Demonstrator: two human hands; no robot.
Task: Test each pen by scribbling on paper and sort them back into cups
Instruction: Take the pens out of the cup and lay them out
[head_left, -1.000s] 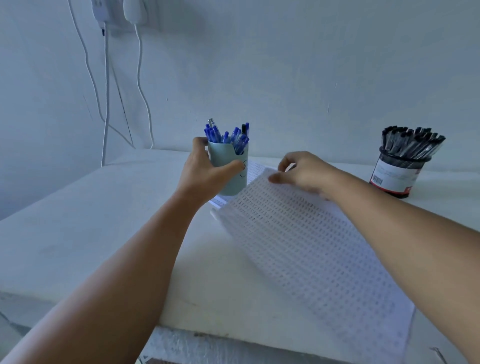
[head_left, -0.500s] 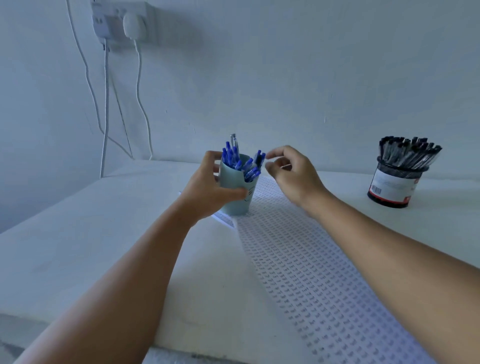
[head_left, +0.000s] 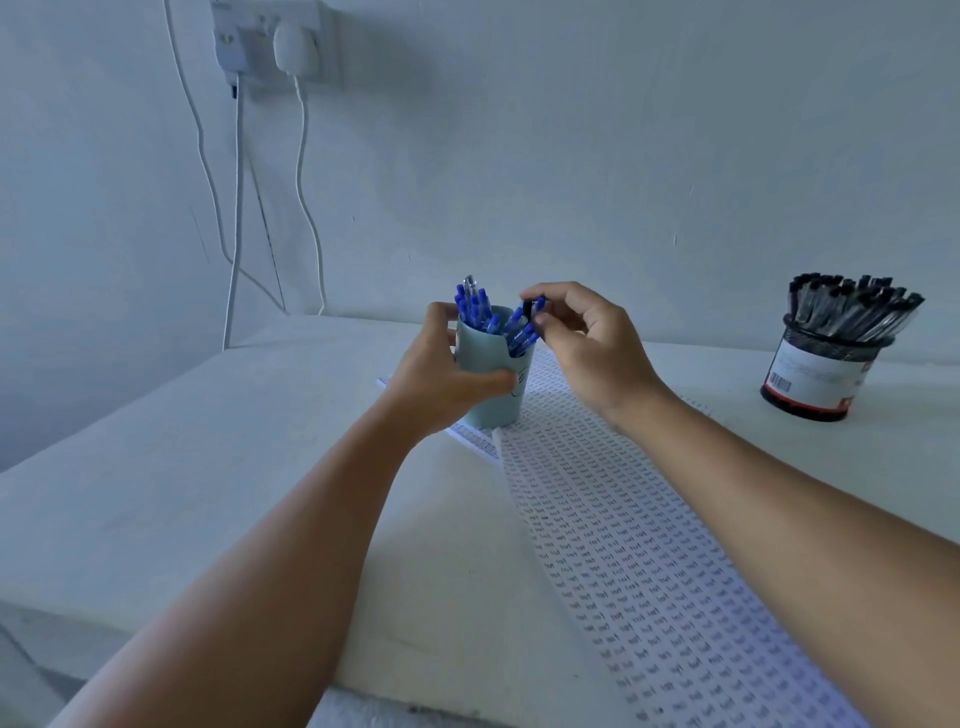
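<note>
the left hand (head_left: 441, 374) wraps the pale cup (head_left: 493, 374) standing on the paper (head_left: 623, 545) mid-counter. the right hand (head_left: 587, 338) pinches a blue pen (head_left: 535, 306) at the cup's right rim. draw the pen straight up, keeping the cup braced.

The left hand (head_left: 441, 379) is wrapped around a pale blue-green plastic cup (head_left: 493, 374) that stands on the white table (head_left: 182, 467), thumb across its front. The cup is packed with blue-capped ballpoint pens (head_left: 478, 312) standing on end. The right hand (head_left: 587, 343) reaches to the cup's right rim, thumb and forefinger pinching the dark top of 1 blue pen (head_left: 532, 309) there. A long white paper sheet covered in rows of small handwritten marks (head_left: 649, 571) runs from the cup's base toward the near edge. Far right, well apart, a black mesh pen holder with a white and red label (head_left: 815, 374) holds many black-capped pens (head_left: 852, 306). On the wall, a white socket with plugs (head_left: 270, 41) trails white cables (head_left: 236, 208)
</note>
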